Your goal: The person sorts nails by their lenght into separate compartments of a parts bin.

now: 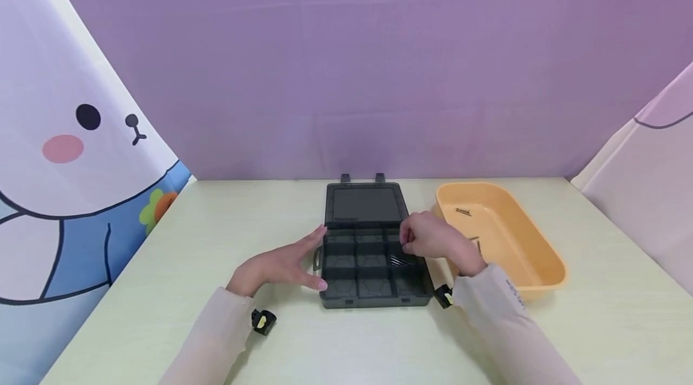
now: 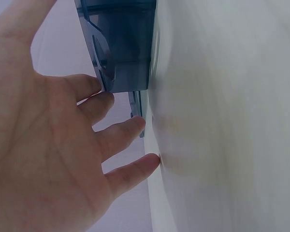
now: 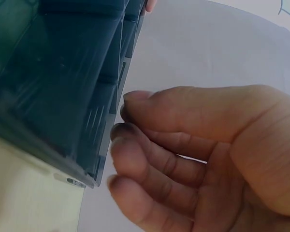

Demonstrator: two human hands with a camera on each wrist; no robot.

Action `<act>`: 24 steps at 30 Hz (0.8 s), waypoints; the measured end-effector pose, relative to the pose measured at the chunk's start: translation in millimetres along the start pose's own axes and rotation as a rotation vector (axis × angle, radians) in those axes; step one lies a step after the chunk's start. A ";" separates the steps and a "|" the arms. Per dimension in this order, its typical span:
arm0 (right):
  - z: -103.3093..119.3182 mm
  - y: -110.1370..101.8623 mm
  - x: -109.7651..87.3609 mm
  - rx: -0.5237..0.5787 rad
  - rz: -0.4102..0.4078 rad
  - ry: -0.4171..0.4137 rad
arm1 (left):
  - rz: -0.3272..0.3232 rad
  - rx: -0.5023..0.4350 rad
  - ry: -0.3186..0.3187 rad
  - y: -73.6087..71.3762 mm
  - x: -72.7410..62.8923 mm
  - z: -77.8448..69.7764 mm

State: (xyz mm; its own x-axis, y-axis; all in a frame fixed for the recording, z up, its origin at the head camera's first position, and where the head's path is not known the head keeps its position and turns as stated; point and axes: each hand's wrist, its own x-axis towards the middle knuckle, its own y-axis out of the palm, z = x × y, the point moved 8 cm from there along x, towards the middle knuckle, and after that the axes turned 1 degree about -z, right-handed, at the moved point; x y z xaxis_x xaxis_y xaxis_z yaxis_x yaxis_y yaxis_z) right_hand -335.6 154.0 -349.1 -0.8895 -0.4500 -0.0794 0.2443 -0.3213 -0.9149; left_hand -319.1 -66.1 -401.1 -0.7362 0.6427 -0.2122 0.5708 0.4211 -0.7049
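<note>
A dark translucent compartment box [image 1: 372, 301] stands on the table with its lid [image 1: 365, 203] folded back. My left hand [image 1: 284, 264] is spread at the box's left side, thumb and index fingertips right at its edge. Above the right-hand column of compartments is my right hand [image 1: 433, 234], fingers curled and thumb tip against the index finger. In the right wrist view, nothing shows between those fingertips [image 3: 135, 99]. Several thin metal pieces [image 1: 399, 260], like screws or nails, lie in the right middle compartment below it.
A yellow-orange plastic basin [image 1: 533, 246] stands right of the box, behind the right forearm, with a few small metal pieces [image 1: 463, 211] inside. Purple cloth [image 1: 346, 72] hangs behind the pale table [image 1: 303, 349]. A cartoon-print cloth [image 1: 65, 204] hangs at the left.
</note>
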 end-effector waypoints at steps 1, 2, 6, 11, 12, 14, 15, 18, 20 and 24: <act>0.3 0.1 0.1 -0.001 -0.002 -0.002 | 0.000 -0.001 0.000 0.2 -0.1 -0.1; 0.4 0.3 0.1 -0.002 -0.004 -0.003 | -0.001 -0.003 -0.001 0.3 -0.2 -0.2; 0.7 0.5 0.0 -0.004 -0.007 -0.004 | -0.003 -0.001 -0.006 0.6 -0.8 -0.1; 1.4 -0.5 -0.3 -0.004 -0.003 -0.003 | -0.011 0.017 -0.009 -0.2 -0.6 1.1; 1.5 -0.9 -0.3 -0.004 -0.003 -0.004 | -0.013 0.018 -0.009 -0.5 -0.6 1.1; 1.8 -1.6 -0.5 -0.003 -0.003 -0.007 | -0.018 0.020 -0.006 -1.0 -0.5 0.8; 1.9 -1.9 -0.8 -0.001 -0.002 -0.007 | -0.019 0.017 -0.005 -1.0 -0.6 0.7; 1.6 -2.3 -1.9 0.000 0.003 -0.003 | -0.017 0.005 -0.007 -0.2 -1.1 0.8; 0.9 -2.2 -2.7 0.005 0.006 0.008 | -0.018 -0.005 -0.008 0.5 -1.6 1.2; 1.3 -1.6 -3.0 0.016 0.009 0.012 | -0.026 -0.005 -0.011 0.9 -3.1 2.4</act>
State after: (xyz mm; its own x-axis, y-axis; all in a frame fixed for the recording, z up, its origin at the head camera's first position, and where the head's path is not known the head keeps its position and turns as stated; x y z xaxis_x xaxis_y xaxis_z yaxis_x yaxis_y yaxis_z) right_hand -332.8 154.8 -347.0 -0.8919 -0.4427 -0.0927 0.2585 -0.3309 -0.9076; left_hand -317.2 -69.2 -402.7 -0.7549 0.6242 -0.2010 0.5529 0.4410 -0.7069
